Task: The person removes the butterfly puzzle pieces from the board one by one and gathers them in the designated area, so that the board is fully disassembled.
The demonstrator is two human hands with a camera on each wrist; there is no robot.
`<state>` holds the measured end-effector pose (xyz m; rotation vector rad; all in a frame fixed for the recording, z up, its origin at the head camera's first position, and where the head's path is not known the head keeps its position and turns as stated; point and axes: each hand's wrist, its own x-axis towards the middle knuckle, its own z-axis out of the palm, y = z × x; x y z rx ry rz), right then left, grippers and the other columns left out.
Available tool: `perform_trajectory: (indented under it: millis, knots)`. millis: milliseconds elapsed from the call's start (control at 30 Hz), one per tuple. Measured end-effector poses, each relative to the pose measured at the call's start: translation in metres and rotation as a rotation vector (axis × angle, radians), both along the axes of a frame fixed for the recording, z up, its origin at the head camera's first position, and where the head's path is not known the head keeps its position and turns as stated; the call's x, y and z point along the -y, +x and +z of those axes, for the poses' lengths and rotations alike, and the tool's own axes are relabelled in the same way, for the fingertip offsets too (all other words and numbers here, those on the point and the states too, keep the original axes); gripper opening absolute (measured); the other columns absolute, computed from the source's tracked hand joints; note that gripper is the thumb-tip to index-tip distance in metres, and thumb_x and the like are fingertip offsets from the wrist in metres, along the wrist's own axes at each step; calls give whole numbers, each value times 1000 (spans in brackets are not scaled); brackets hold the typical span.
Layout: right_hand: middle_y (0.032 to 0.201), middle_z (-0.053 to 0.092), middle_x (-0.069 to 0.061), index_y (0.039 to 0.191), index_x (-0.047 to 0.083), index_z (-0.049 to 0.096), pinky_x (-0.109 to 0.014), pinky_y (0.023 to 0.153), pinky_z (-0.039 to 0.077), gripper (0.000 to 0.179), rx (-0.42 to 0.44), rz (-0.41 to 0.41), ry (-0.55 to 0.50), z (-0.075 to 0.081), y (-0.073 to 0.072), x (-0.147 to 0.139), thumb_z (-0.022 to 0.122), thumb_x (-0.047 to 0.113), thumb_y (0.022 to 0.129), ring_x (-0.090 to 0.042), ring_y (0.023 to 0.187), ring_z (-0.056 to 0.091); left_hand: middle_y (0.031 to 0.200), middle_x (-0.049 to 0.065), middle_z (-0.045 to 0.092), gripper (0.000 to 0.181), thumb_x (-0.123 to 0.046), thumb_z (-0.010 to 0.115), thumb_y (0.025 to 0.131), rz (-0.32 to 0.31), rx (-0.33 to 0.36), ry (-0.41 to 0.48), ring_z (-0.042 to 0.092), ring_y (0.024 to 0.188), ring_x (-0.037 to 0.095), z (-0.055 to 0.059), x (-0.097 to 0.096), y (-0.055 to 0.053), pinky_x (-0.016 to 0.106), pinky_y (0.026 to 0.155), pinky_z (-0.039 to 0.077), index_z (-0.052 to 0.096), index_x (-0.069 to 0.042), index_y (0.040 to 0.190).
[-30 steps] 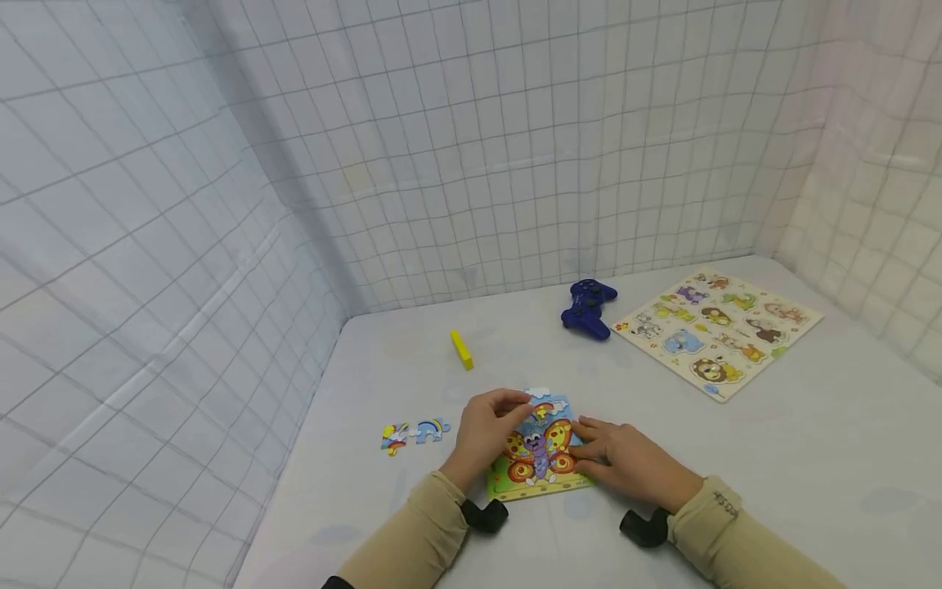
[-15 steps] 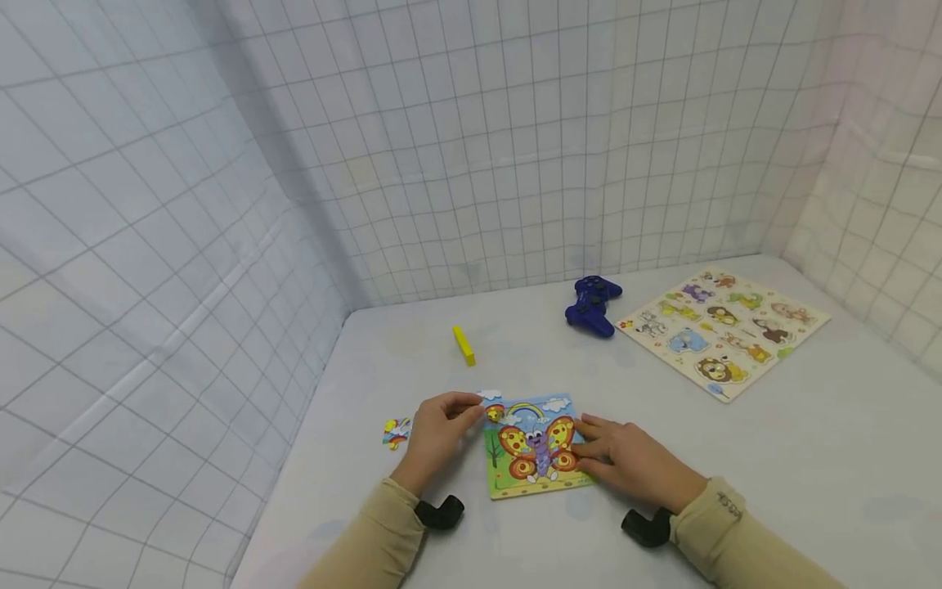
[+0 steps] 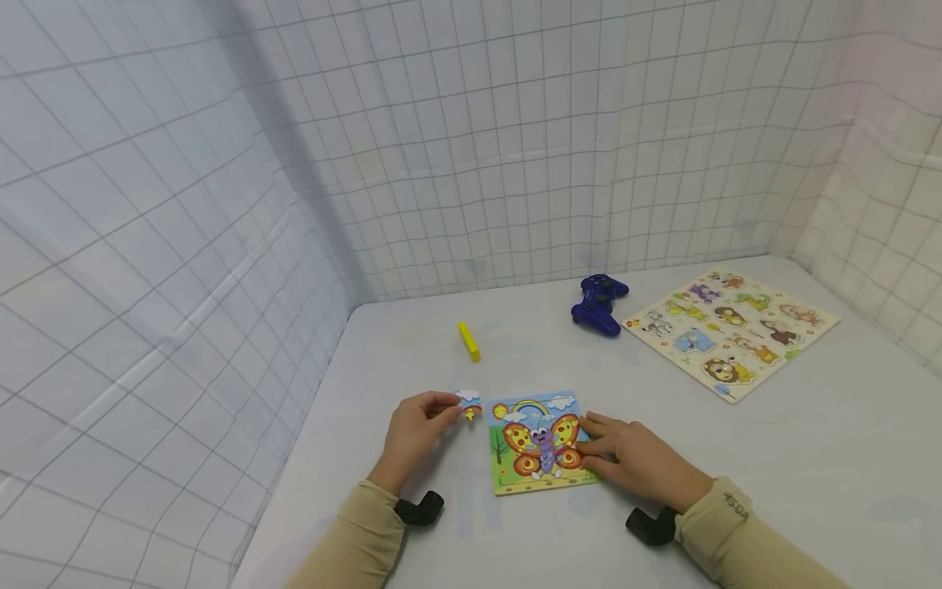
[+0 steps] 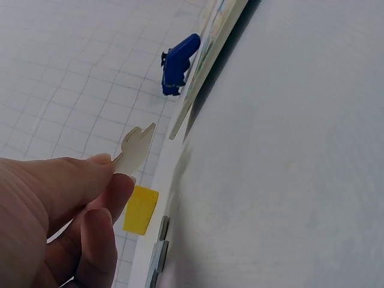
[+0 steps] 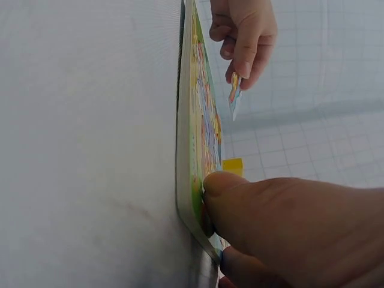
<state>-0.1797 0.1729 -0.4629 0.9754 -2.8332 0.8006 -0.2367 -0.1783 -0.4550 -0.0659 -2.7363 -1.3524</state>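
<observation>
Thumb and fingers of the left hand (image 3: 414,429) pinch a cloud-topped puzzle piece (image 3: 469,399) above the white surface (image 3: 530,540), just left of a butterfly puzzle (image 3: 543,446), while the right hand (image 3: 639,462), fingers extended, rests against the puzzle's right edge. Beyond them lie a yellow block (image 3: 468,341), a blue game controller (image 3: 598,305) and, far right, an animal picture board (image 3: 730,332).

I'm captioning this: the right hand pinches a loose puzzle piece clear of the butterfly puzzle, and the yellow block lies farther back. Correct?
No: the head view shows the left hand, not the right hand, pinching the loose puzzle piece. It is clear of the butterfly puzzle, and the yellow block lies farther back.
</observation>
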Motion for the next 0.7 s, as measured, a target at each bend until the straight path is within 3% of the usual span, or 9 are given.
perform_trajectory:
  millis: [400,700]
  knots:
    - [145,60,-16,122,10,77,-57,105,47,30,5,0,-28,-3,-1,-1,71,28,98,-38,139,53,92,-11,73,12,-30,77,94,-16,-4,-242,60,80,10,-1,-3,3,30,69,47,79,-25,104]
    - [145,60,-17,122,10,77,-57,105,47,30,3,6,-30,-3,-1,0,71,28,98,-38,139,53,90,-12,73,13,-31,78,93,-35,-25,-328,56,72,9,2,-6,7,29,62,43,79,-26,105]
